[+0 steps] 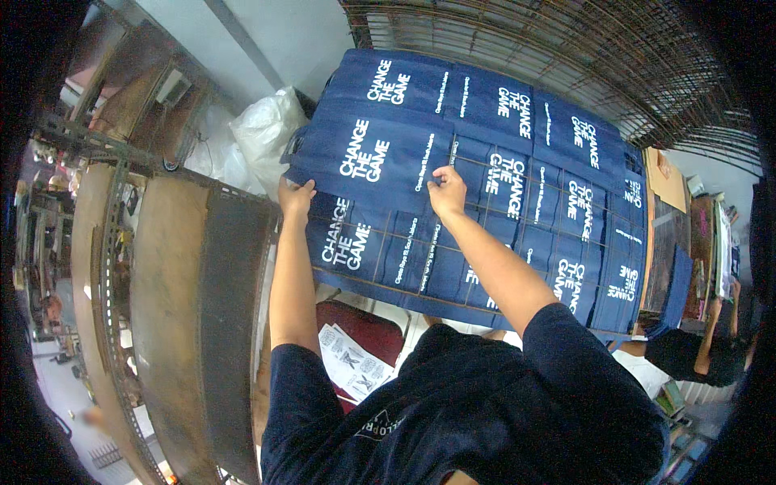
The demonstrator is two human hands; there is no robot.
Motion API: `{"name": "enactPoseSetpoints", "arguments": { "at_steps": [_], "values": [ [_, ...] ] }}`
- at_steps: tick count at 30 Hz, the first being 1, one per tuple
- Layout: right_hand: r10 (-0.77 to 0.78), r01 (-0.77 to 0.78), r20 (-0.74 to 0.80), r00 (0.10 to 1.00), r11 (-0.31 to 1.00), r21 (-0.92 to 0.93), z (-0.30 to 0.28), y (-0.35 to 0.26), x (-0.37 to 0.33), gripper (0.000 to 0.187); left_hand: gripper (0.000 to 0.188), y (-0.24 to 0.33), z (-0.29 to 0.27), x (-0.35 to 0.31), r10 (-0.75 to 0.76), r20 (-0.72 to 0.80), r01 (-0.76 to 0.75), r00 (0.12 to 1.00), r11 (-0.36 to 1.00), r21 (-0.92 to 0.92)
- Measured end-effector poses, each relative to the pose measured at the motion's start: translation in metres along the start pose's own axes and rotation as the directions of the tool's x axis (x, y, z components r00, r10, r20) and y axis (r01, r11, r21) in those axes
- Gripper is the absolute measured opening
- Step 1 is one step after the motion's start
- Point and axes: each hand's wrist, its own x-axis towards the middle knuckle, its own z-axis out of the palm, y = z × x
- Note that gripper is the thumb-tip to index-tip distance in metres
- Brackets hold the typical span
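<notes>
My left hand (297, 196) pinches the near left corner of a dark blue fabric bag (404, 158) with white print, thumb and fingers closed on its edge. At the bag's right end, my right hand (447, 192) is closed with thumb and forefinger together on the near corner. The bag lies nearly flat between both hands, partly over another blue bag (376, 234) nearer to me. Several more such bags lie in overlapping rows on a wire rack (485, 305), whose thin brown wires show among them. Dark loops like handles stick out at the left edge.
More wire racks (525, 32) stand raised behind the bags. White plastic sacks (267, 133) sit at the back left, beside a metal shelf with long boards (170, 250). Below the rack, printed papers (352, 360) lie on a maroon chair (376, 327). Another person (707, 347) works at far right.
</notes>
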Motion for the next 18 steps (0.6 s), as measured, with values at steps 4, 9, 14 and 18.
{"name": "enactPoseSetpoints", "arguments": {
  "at_steps": [4,9,14,18],
  "values": [
    [0.036,-0.037,-0.012,0.999,0.999,-0.023,0.000,0.004,0.002,0.019,0.078,0.001,0.003,0.002,0.014,0.022,-0.014,1.000,1.000,0.007],
    [0.017,-0.018,-0.016,1.000,0.999,-0.034,-0.007,-0.001,0.006,0.017,0.086,-0.001,0.006,0.001,0.026,0.000,-0.026,1.000,1.000,0.005],
    [-0.103,0.093,-0.107,0.989,0.991,-0.094,-0.029,-0.016,0.006,0.015,0.088,0.004,0.009,-0.002,-0.005,0.000,0.005,1.000,0.999,0.053],
    [-0.041,0.055,-0.089,0.995,0.987,0.152,-0.070,-0.003,0.012,0.015,0.089,0.001,0.008,-0.004,0.039,-0.023,-0.038,0.999,0.999,0.038]
  ]
}}
